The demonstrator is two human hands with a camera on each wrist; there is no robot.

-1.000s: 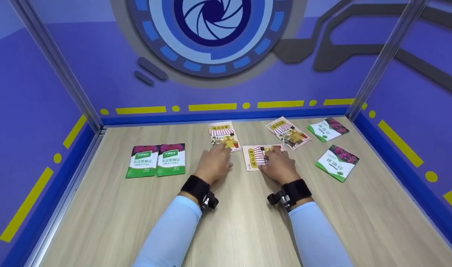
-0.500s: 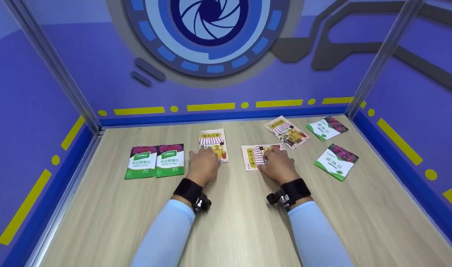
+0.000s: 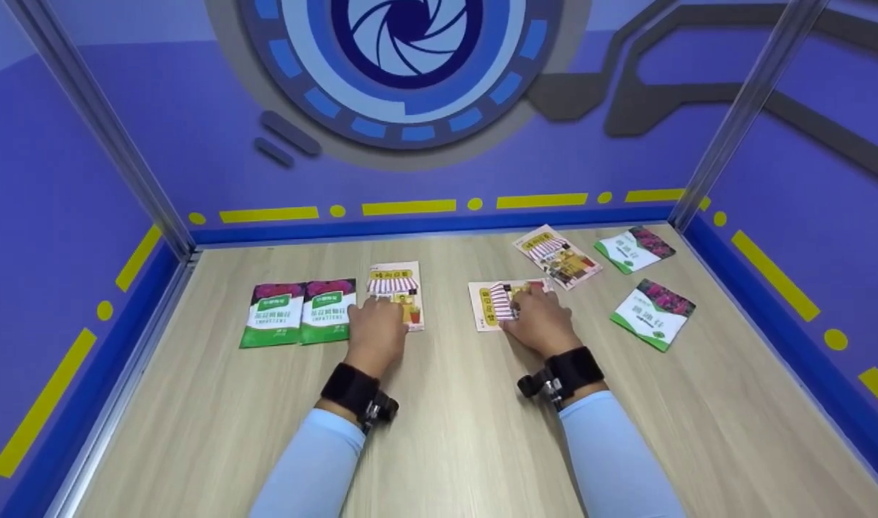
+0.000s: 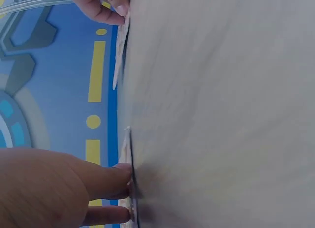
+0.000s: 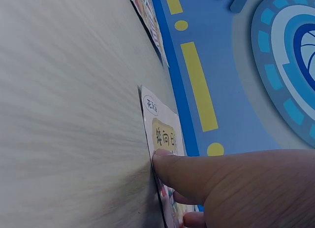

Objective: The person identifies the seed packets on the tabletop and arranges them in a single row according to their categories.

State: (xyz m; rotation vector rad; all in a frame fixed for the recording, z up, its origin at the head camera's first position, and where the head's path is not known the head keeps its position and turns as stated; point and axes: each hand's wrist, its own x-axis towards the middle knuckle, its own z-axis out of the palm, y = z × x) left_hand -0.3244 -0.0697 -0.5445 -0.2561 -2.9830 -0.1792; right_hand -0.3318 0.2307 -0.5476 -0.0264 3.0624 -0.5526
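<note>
My left hand [image 3: 376, 327] rests on a pink seed packet [image 3: 394, 276] with a striped awning print, flat on the table just right of the green-and-white packets. In the left wrist view its thumb and a finger press down fairly straight on this packet [image 4: 126, 149]. My right hand [image 3: 542, 321] grips a second awning-print seed packet [image 3: 493, 309], which lies sideways. The right wrist view has the thumb at the near edge of that packet [image 5: 160, 132], with other fingertips toward its far side. My palms hide parts of both packets.
Two green-and-white flower seed packets [image 3: 273, 316] lie side by side at the left. A third awning-print packet [image 3: 558, 257] lies at an angle at the back. Two more flower packets [image 3: 653, 315] lie on the right. Blue panels [image 3: 439, 180] wall in the table.
My left hand has slid its awning-print packet left and toward me, and the packet has turned straighter. My right hand and its packet have stayed put.
</note>
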